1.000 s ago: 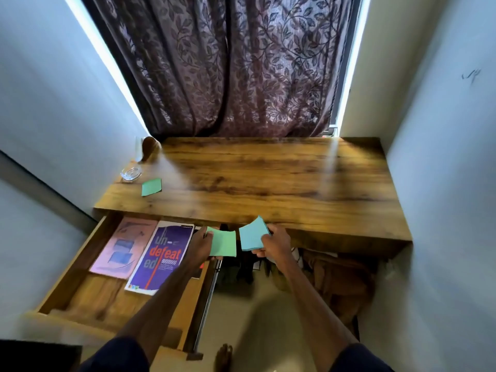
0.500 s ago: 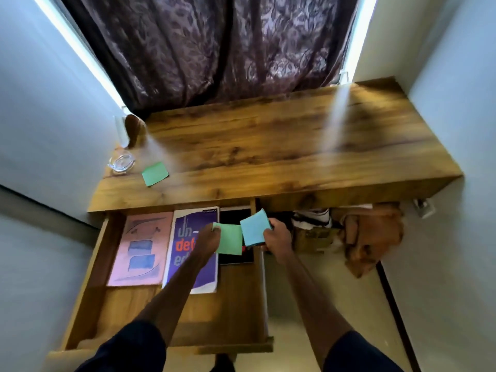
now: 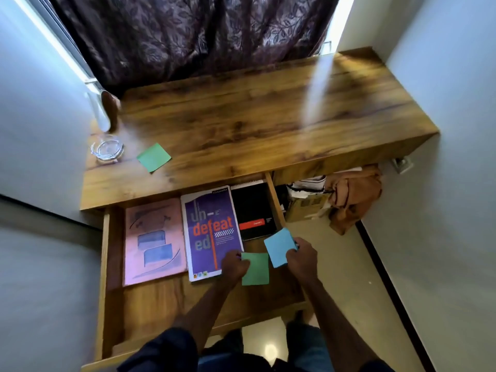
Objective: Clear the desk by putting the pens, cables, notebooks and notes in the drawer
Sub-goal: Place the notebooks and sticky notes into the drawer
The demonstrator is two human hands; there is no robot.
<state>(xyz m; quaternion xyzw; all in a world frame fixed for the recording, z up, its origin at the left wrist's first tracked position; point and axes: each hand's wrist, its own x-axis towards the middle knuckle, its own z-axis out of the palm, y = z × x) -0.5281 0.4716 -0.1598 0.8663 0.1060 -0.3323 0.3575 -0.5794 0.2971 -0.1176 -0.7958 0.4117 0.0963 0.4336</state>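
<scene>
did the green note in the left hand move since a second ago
Yes. The green note in the left hand has come toward the person, from the desk edge to beside the near corner of the purple notebook, over the drawer.

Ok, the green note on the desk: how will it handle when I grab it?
The green note lies flat and thin on the desk, so probably very light and floppy, hard to get fingers under. The wood looks smooth, so it would likely slide if pushed; dragging it to the front edge may help.
</scene>
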